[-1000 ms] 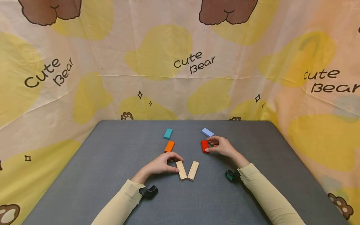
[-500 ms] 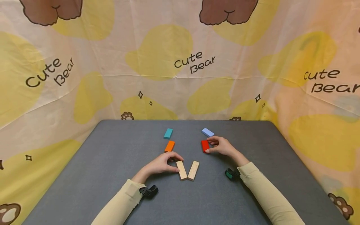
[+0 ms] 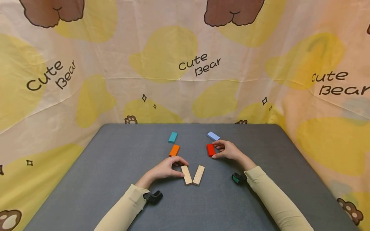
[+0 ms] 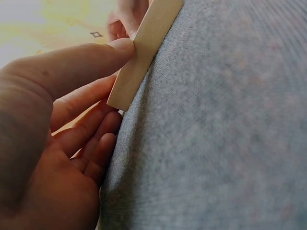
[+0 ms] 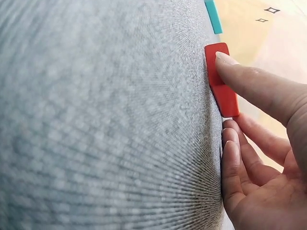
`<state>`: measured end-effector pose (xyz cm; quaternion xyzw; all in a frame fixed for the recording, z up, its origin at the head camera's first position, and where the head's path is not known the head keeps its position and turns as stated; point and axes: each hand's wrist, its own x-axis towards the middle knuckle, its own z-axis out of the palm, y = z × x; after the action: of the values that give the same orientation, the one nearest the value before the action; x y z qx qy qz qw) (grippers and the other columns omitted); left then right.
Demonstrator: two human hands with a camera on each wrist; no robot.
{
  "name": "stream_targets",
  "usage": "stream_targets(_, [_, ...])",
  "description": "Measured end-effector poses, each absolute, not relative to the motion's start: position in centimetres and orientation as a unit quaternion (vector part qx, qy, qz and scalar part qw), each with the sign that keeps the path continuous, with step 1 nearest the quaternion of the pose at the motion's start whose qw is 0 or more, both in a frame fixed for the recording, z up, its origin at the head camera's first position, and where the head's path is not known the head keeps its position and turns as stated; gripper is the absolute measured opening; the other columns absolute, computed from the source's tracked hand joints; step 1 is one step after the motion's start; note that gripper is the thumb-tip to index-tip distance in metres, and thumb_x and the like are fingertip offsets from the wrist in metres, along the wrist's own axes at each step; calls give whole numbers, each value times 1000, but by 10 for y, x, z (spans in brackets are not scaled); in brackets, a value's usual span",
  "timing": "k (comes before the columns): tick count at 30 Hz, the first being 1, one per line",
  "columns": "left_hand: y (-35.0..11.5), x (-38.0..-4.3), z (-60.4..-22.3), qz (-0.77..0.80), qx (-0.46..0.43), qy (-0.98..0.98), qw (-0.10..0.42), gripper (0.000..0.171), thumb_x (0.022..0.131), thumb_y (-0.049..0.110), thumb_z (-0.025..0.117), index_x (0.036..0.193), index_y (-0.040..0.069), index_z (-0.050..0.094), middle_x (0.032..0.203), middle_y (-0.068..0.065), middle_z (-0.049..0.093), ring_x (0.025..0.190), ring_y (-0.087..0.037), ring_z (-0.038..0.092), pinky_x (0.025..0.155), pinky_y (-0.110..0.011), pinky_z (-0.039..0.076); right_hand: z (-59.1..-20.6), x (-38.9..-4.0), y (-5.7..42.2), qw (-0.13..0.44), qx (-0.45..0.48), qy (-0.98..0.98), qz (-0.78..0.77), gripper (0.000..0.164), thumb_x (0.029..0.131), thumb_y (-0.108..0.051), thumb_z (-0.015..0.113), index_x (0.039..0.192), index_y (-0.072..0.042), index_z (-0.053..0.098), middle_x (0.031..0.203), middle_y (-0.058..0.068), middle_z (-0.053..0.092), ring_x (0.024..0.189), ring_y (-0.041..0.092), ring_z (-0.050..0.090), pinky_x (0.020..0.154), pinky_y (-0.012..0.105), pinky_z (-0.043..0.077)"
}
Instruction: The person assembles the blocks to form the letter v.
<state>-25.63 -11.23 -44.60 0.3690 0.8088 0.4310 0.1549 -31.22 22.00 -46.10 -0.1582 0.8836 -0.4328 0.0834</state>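
Observation:
In the head view my left hand (image 3: 166, 168) holds a plain wooden block (image 3: 186, 175), its thumb at the left side and the index finger at the far end. The left wrist view has the thumb pressed on this wooden block (image 4: 144, 57), with fingers reaching behind it. A second wooden block (image 3: 198, 175) lies beside it, the near ends meeting in a V. Farther right, my right hand (image 3: 229, 150) holds a red block (image 3: 210, 150) between thumb and fingers. Up close in the right wrist view, the thumb lies against the red block (image 5: 223, 91).
An orange block (image 3: 174, 150) lies just beyond the left hand, with a teal block (image 3: 172, 137) behind it. A light blue block (image 3: 213, 136) lies behind the red one. All rest on the grey table (image 3: 127, 141), backed by a printed cloth (image 3: 162, 51).
The right thumb has slid slightly toward the near right corner of the red block. The left hand and all the blocks stay in place.

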Motion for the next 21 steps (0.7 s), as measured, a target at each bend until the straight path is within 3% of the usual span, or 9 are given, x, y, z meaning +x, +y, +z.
stream_targets(21, [-112, -255, -442, 436, 369, 805, 161, 41, 82, 11, 73, 120, 2, 61, 119, -11, 62, 110, -27, 55, 99, -50, 40, -464, -313, 220, 72, -146, 897, -411, 66, 69, -25, 85, 126, -6, 58, 126, 14, 59, 111, 27, 58, 93, 41, 49])
